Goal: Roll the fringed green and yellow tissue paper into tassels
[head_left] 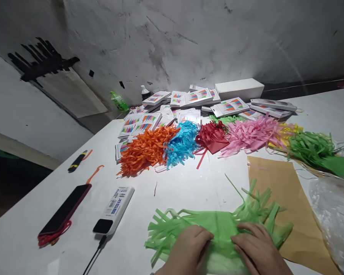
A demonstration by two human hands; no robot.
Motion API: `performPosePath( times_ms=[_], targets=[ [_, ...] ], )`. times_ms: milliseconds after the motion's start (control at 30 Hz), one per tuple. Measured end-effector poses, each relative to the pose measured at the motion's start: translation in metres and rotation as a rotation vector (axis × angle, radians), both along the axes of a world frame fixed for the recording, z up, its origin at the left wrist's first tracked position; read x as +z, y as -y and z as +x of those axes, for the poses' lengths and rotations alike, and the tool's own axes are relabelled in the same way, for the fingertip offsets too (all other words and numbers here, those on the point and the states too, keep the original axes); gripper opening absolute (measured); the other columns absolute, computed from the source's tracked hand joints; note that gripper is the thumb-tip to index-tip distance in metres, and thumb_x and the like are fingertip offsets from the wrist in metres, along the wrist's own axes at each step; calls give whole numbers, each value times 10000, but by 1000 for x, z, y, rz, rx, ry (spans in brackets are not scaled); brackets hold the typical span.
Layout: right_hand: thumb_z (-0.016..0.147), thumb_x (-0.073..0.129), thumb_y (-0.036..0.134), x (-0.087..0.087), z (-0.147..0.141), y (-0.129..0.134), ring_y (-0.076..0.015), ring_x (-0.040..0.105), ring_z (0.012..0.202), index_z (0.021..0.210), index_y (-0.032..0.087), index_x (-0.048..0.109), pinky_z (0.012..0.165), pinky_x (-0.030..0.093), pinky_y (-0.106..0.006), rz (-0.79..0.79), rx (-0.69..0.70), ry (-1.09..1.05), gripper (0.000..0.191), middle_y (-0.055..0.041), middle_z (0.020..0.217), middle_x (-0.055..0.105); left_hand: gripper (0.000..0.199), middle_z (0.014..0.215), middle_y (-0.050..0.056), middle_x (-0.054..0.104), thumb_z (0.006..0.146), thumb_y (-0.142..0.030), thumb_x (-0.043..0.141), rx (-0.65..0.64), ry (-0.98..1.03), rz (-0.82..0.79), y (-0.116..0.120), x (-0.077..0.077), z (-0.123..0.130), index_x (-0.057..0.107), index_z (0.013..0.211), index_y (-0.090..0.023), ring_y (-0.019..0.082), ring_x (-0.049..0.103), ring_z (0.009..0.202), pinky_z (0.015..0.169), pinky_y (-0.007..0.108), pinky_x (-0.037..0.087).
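Note:
Light green tissue paper [218,223] with fringed strips at both ends lies at the front of the white table. My left hand [189,248] presses on its left middle part, fingers bent and pinched together on the paper. On the right middle part, my right hand [258,246] has its fingers curled on the paper too. The thumbs are partly hidden. The right fringe reaches over a brown paper sheet [299,221].
Orange [149,149], blue [183,143], red [213,137], pink [252,133] and dark green fringed bundles [312,147] lie across the middle. Behind are flat boxes [196,97]. A phone [65,208] and a power bank [114,210] lie left, clear plastic [332,214] right.

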State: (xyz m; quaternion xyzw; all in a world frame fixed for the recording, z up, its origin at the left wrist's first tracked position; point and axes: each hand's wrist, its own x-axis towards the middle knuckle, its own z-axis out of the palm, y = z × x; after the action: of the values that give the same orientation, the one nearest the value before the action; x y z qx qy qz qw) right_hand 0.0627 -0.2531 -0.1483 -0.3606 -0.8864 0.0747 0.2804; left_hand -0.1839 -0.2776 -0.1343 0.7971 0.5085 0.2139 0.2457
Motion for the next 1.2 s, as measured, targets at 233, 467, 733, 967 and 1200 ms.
performPosePath(
  times_ms=[233, 467, 733, 967, 1200],
  targets=[
    [882, 578, 307, 16, -13, -13, -254, 733, 731, 967, 288, 661, 632, 600, -400, -29, -94, -63, 120, 21, 760, 755, 242, 799, 4, 732, 927, -152, 473, 142, -118, -229, -16, 24, 2, 688, 855, -237, 185, 673, 718, 646, 259, 476],
    [926, 427, 223, -3, -17, -12, -226, 696, 643, 901, 331, 630, 645, 563, -404, -36, -114, -177, 231, 44, 652, 698, 243, 855, 10, 756, 938, -163, 467, 166, -125, -292, -15, 28, -1, 696, 900, -235, 192, 683, 765, 689, 265, 493],
    [999, 391, 228, -15, -20, -21, -189, 635, 554, 761, 287, 564, 604, 440, -351, 102, -164, 111, 300, 59, 599, 633, 230, 942, 55, 761, 975, -223, 456, 206, -321, -318, -36, 31, 4, 683, 934, -218, 236, 698, 819, 710, 314, 502],
    [973, 408, 217, -7, -34, -31, -233, 555, 455, 624, 280, 510, 558, 350, -397, 200, -305, 196, 369, 34, 473, 535, 271, 853, 93, 776, 1003, -237, 398, 211, -453, -280, -48, 28, 12, 659, 940, -199, 269, 714, 714, 590, 337, 443],
    [877, 471, 136, -6, -19, -20, -274, 723, 955, 1089, 264, 689, 861, 489, -468, 418, -15, 251, 330, -32, 1012, 811, 202, 791, 77, 770, 987, -189, 451, 154, -477, -216, -52, 17, 12, 642, 923, -177, 247, 706, 651, 544, 306, 423]
  ],
)
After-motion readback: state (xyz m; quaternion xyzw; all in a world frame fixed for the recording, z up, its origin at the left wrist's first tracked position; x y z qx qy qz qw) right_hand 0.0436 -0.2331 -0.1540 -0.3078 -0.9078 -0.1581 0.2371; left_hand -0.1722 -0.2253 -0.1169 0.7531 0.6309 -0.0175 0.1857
